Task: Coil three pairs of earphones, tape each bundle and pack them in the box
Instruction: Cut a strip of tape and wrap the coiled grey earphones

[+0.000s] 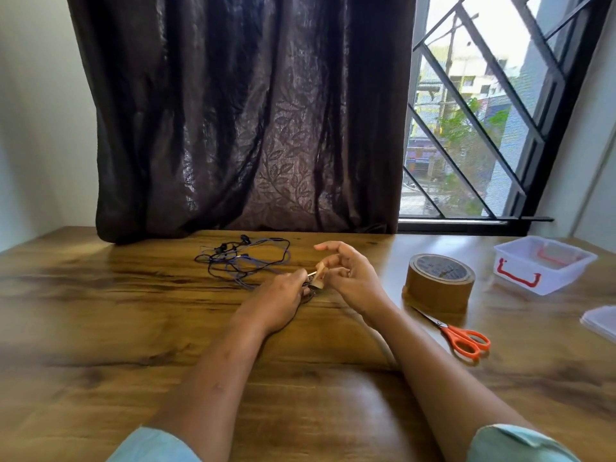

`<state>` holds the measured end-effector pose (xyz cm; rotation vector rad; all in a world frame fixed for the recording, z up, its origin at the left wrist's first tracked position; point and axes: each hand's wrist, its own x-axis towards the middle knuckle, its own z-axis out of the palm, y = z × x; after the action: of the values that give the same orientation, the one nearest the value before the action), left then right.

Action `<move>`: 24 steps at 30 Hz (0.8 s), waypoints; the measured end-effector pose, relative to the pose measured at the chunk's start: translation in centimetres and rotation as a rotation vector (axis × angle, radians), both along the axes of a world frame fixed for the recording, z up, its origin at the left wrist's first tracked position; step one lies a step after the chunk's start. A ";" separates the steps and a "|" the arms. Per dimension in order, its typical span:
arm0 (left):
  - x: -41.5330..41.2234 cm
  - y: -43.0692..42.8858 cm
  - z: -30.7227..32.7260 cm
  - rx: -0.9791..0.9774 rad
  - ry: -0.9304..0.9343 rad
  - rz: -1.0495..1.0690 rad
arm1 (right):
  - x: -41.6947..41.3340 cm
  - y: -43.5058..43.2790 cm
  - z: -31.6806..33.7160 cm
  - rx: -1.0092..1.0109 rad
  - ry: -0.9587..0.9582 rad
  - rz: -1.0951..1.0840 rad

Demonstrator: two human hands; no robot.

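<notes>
Our left hand (283, 293) grips the first coil (312, 289) mid-table; our right hand (350, 275) pinches tape (320, 274) onto it. Tangled earphones (246, 258) by the far edge remain, we judge; the right-edge box (573, 275) looks empty.

The coiled bundle (311, 288) gripped in the left hand (283, 295) is largely covered by that hand's curled fingers, so its loops and earbuds cannot be made out. The tape strip (320, 273) pinched by the right hand (350, 278) is too small to show where it adheres. Beyond the left hand, the tangle of cords (246, 258) overlaps too densely to count pairs, the label on the tape roll (440, 278) right of the right hand is illegible, and farther right a clear lid (601, 323) is cut off by the frame edge, as are both sleeves (153, 445) at the bottom.
</notes>
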<state>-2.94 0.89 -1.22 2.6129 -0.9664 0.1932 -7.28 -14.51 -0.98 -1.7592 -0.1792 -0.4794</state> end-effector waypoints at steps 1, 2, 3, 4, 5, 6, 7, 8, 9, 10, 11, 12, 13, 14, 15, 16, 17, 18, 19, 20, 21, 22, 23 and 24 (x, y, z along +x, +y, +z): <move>0.1 0.0 0.1 0.001 0.019 0.004 | 0.0 -0.1 0.0 0.007 -0.005 -0.004; 0.1 0.1 0.1 -0.002 0.048 0.001 | 0.1 -0.2 0.0 0.013 -0.010 -0.013; 0.2 0.1 0.2 -0.002 0.081 -0.011 | 0.2 -0.3 0.0 0.018 -0.012 -0.027; 0.2 0.2 0.2 0.008 0.106 -0.027 | 0.2 -0.4 0.0 0.028 -0.014 -0.039; 0.2 0.4 0.3 0.036 0.119 -0.038 | 0.3 -0.4 -0.1 0.042 -0.014 -0.049; 0.2 0.5 0.4 0.068 0.125 -0.042 | 0.3 -0.5 -0.1 0.057 -0.013 -0.056; 0.2 0.5 0.5 0.086 0.126 -0.042 | 0.3 -0.6 -0.1 0.069 -0.012 -0.061; 0.2 0.5 0.5 0.080 0.123 -0.039 | 0.3 -0.6 0.0 0.081 -0.010 -0.061; 0.3 0.4 0.5 0.068 0.123 -0.026 | 0.3 -0.6 0.1 0.092 -0.008 -0.060; 0.3 0.3 0.4 0.060 0.113 -0.013 | 0.3 -0.5 0.2 0.105 -0.009 -0.057; 0.3 0.2 0.3 0.064 0.099 0.003 | 0.3 -0.5 0.3 0.120 -0.012 -0.053; 0.3 0.1 0.3 0.058 0.084 0.017 | 0.2 -0.4 0.4 0.134 -0.018 -0.049; 0.4 0.0 0.3 0.038 0.079 0.029 | 0.2 -0.4 0.4 0.144 -0.026 -0.048; 0.3 0.0 0.4 -0.019 0.101 0.029 | 0.1 -0.3 0.5 0.151 -0.037 -0.049; 0.3 0.0 0.5 -0.128 0.181 0.019 | 0.1 -0.3 0.5 0.156 -0.057 -0.053; 0.1 0.0 0.6 -0.281 0.319 0.002 | 0.1 -0.3 0.5 0.156 -0.082 -0.059; 0.0 0.0 0.7 -0.439 0.482 -0.008 | 0.1 -0.2 0.6 0.146 -0.110 -0.067; -0.2 0.1 0.9 -0.556 0.611 -0.005 | 0.1 -0.1 0.6 0.127 -0.136 -0.072; -0.2 0.1 0.9 -0.618 0.686 0.005 | 0.1 0.0 0.7 0.108 -0.158 -0.072; -0.1 0.1 0.9 -0.643 0.732 0.011 | 0.1 0.1 0.7 0.090 -0.175 -0.058; -0.1 0.1 0.8 -0.664 0.776 0.005 | 0.1 0.3 0.7 0.070 -0.186 -0.035; -0.1 0.1 0.8 -0.693 0.819 0.001 | 0.2 0.4 0.7 0.047 -0.193 -0.012; 0.0 0.2 0.9 -0.723 0.867 0.007 | 0.2 0.5 0.6 0.015 -0.194 0.001; -0.1 0.2 1.0 -0.751 0.911 0.006 | 0.2 0.6 0.6 -0.028 -0.193 -0.001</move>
<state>-2.99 1.14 -0.24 1.6905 -0.4182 -0.5017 -7.07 -13.96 -0.42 -1.7391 -0.3225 -0.6505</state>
